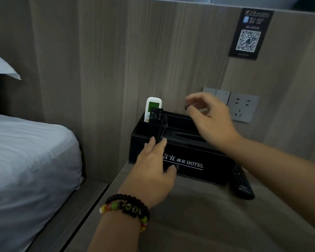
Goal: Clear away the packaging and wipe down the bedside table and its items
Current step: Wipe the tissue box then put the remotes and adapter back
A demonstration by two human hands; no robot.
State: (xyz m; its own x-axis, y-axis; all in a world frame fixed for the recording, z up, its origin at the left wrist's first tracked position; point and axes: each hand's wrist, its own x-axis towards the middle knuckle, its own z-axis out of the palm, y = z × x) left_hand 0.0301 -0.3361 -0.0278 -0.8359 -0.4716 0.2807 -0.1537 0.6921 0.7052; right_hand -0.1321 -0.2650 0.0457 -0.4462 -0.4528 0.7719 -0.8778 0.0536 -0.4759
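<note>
A black leather organizer box [204, 160] with white "HOTEL" lettering stands on the wooden bedside table [198, 215] against the wall. A white remote [153, 104] and a smaller black remote [155, 115] stand upright in its back left pocket. My left hand [156, 164] rests on the box's front left edge, fingers straight over the rim, thumb on the front face. My right hand [211, 120] hovers above the box's back compartments, blurred, with thumb and forefinger close together. Whether they pinch anything I cannot make out.
A black TV remote [242, 182] lies flat on the table just right of the box. Light switches [222, 95] and a socket [243, 107] sit on the wall behind. A QR-code sign [249, 33] hangs above. The bed [25, 151] with white linen is at left.
</note>
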